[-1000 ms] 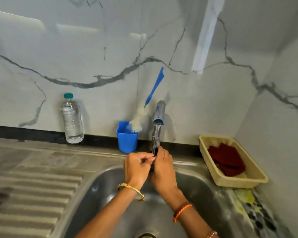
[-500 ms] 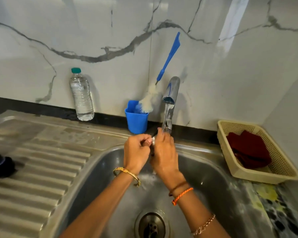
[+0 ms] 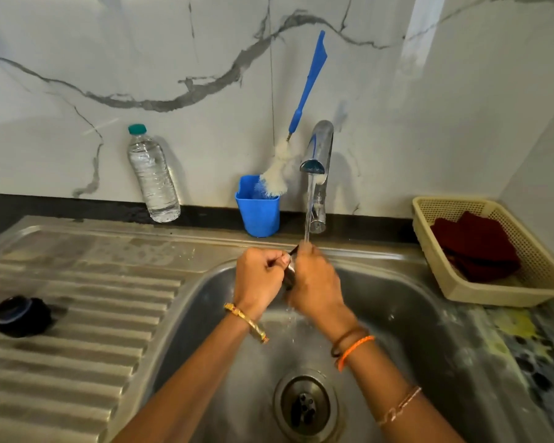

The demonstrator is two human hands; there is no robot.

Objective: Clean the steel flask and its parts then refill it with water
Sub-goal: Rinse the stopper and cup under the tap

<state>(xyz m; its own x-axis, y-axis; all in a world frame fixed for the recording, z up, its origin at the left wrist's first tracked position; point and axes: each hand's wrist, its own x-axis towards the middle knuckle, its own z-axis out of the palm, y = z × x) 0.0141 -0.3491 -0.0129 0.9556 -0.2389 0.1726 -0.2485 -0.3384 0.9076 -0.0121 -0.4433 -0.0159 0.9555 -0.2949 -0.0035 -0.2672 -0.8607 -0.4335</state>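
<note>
Both hands are raised together over the steel sink (image 3: 406,314), right under the running tap (image 3: 317,155). The water stream (image 3: 308,212) falls straight onto the spot where they meet. The left hand (image 3: 259,282) is curled, fingers folded in, thumb tip pressed against a small shiny steel part (image 3: 290,271) held between the two hands. The right hand (image 3: 315,282) wraps around the same part from the other side, fingers curled over it. Most of the part is hidden by the hands; only a sliver of metal and a dark edge near the top show, so it cannot be told which flask piece it is. A gold bangle sits on the left wrist, orange and brown threads on the right wrist.

On the ribbed draining board (image 3: 77,314) to the left lies a dark round lid-like piece (image 3: 21,316) with a bluish rim, well apart from the hands. At the back edge of the bench stand a clear plastic water bottle (image 3: 152,174) with a green cap and a blue cup (image 3: 258,206) holding a blue-handled bottle brush (image 3: 304,97), its handle leaning toward the marble wall. The cup is just beside the tap base. On the right, a beige basket (image 3: 461,292) holds a dark red cloth (image 3: 477,247). The drain (image 3: 306,406) is visible below the forearms.
</note>
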